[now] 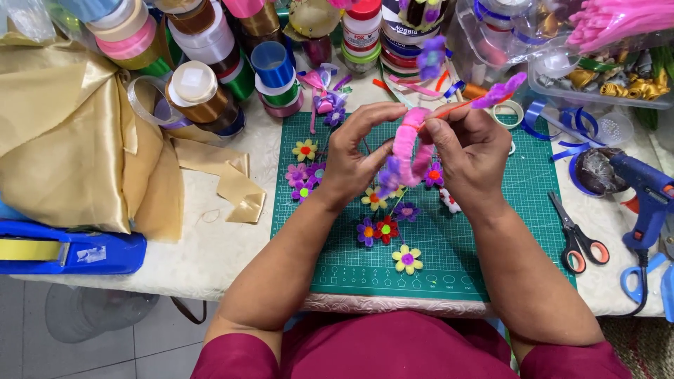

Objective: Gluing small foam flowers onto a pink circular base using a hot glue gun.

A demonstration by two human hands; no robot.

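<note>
Both hands hold a pink fuzzy pipe-cleaner loop (pixel 409 149) above the green cutting mat (pixel 491 245). My left hand (pixel 354 156) grips the loop's left side, fingers arched over its top. My right hand (pixel 467 151) pinches its upper right end, where a thin orange stem leads to a purple fuzzy tip (pixel 500 91). A purple pipe-cleaner piece (pixel 387 175) hangs at the loop's lower left. Several small pipe-cleaner flowers lie on the mat below, among them a yellow one (pixel 408 259) and a red one (pixel 386 228).
Ribbon spools (pixel 200 95) crowd the back left, gold satin cloth (pixel 67 133) spreads at the left. Scissors (pixel 577 238) and a blue glue gun (pixel 649 200) lie to the right. A blue tape dispenser (pixel 67 251) sits at the front left edge. Clear trays (pixel 604 77) stand back right.
</note>
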